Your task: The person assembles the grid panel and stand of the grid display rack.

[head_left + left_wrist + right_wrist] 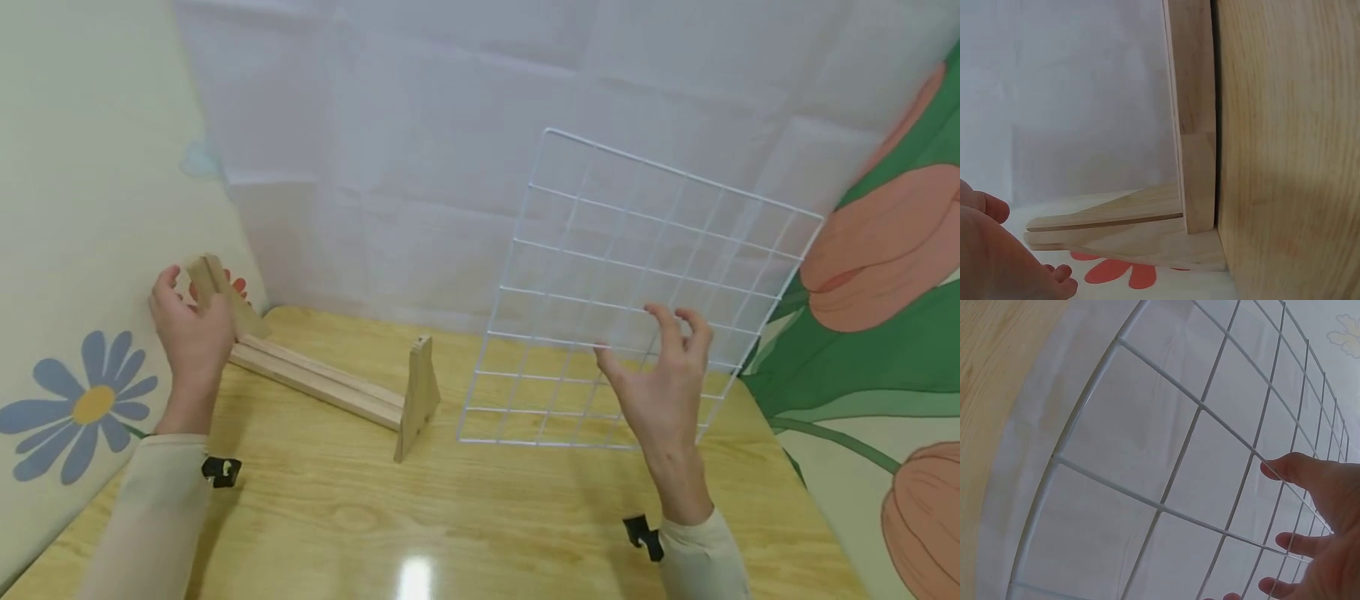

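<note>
A wooden stand has a long grooved bar between two tapered end pieces. By the far-left end piece is my left hand, thumb and fingers bent around its upper part. The left wrist view shows a slot in that end piece, the hand beside its narrow tip and no clear grip. A white wire grid panel stands tilted on the right. My right hand is spread at its lower right, fingers apart and bent; whether they touch the wires I cannot tell.
The stand and grid are on a wood-grain table. Behind rises a creased white sheet. Flower-patterned cloth hangs at the left and right. The stand's near end piece is close to the grid's lower left corner.
</note>
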`<control>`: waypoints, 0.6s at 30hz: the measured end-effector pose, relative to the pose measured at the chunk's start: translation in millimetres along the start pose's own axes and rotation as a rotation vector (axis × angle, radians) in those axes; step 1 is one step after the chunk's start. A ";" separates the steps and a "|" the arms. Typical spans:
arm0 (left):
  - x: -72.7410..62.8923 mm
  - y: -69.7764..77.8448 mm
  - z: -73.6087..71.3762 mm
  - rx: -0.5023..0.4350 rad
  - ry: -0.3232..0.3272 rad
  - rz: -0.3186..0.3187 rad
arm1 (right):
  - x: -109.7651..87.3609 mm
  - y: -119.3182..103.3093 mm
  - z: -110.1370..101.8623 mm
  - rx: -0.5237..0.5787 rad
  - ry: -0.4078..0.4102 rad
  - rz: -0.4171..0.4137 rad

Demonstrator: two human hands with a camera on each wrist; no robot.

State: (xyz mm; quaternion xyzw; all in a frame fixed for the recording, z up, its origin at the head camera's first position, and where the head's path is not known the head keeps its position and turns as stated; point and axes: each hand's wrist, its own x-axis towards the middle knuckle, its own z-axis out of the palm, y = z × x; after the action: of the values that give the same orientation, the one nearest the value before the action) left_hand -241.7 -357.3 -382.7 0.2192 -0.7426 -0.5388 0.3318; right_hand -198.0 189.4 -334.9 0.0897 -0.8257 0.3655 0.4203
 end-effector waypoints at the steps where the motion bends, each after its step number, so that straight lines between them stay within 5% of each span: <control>1: 2.6 -3.5 -1.0 0.001 -0.027 -0.028 | -0.2 0.0 -0.4 -0.002 -0.003 0.000; 12: 13.8 -36.5 -19.7 0.009 -0.229 -0.116 | -0.8 -4.4 1.5 -0.003 -0.022 0.009; 18: 16.7 -41.1 -31.5 0.125 -0.228 -0.120 | -0.4 -5.7 4.0 -0.007 -0.024 0.005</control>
State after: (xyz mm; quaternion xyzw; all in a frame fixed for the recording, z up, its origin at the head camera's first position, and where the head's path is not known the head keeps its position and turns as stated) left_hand -231.4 -402.6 -411.0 0.2210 -0.7932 -0.5317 0.1981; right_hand -197.6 182.5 -333.8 0.0908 -0.8321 0.3626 0.4098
